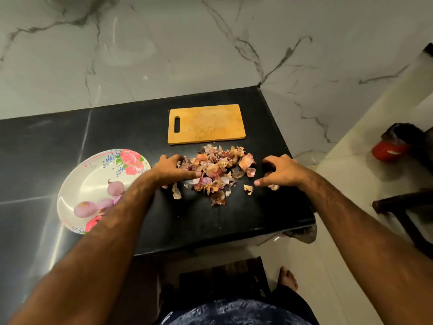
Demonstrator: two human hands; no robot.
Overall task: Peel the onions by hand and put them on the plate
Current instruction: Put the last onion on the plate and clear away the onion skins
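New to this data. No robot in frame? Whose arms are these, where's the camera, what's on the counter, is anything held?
There is no robot. A person works bare-handed, and the single picture comes from a wide-angle camera on their head, looking down, so both arms reach in from the bottom.

On the black counter lie a wooden cutting board, a pile of onion peels and, at left, a flowered plate with peeled onions on it.

The left hand rests on the pile's left edge; whether its fingers grip any peel cannot be told. The right hand is beside the pile's right edge, fingers bent and spread, and appears to hold nothing.
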